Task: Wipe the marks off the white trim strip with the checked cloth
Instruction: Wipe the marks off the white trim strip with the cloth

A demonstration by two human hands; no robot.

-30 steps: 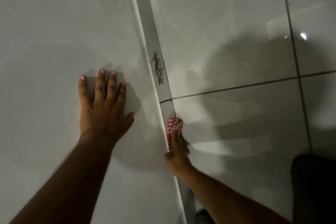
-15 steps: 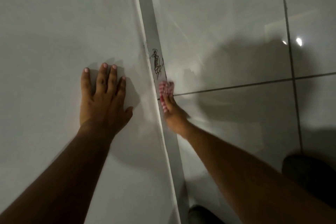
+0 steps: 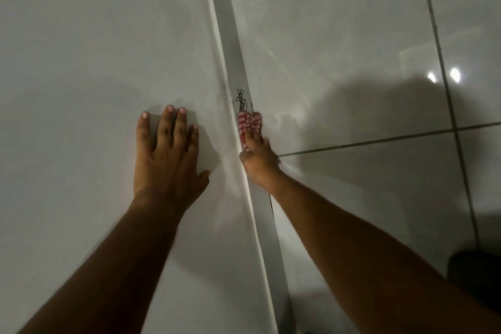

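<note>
Since half a second ago, I note the right hand (image 3: 257, 157) has slid the checked cloth (image 3: 249, 123) farther up the white trim strip (image 3: 230, 43), so the cloth now covers the lower part of the marks (image 3: 240, 99); a full second back it sat well short of them.

Near: both forearms enter from the near edge, the left one on the left, the right one on the right. A dark shape (image 3: 477, 282) sits at the near right edge; I cannot tell what it is.

Middle: left hand (image 3: 168, 154) lies flat on the pale panel (image 3: 81, 89) left of the strip, fingers extended and slightly spread, thumb out to the right, holding nothing. Right hand presses the bunched red-and-white cloth against the strip, fingers together on top of it.

Farther: black scribble shows just beyond the cloth's far edge, on the strip. Strip runs on to the far edge. Right of it, glossy floor tiles (image 3: 352, 35) with dark grout lines, and two bright light reflections far right.
</note>
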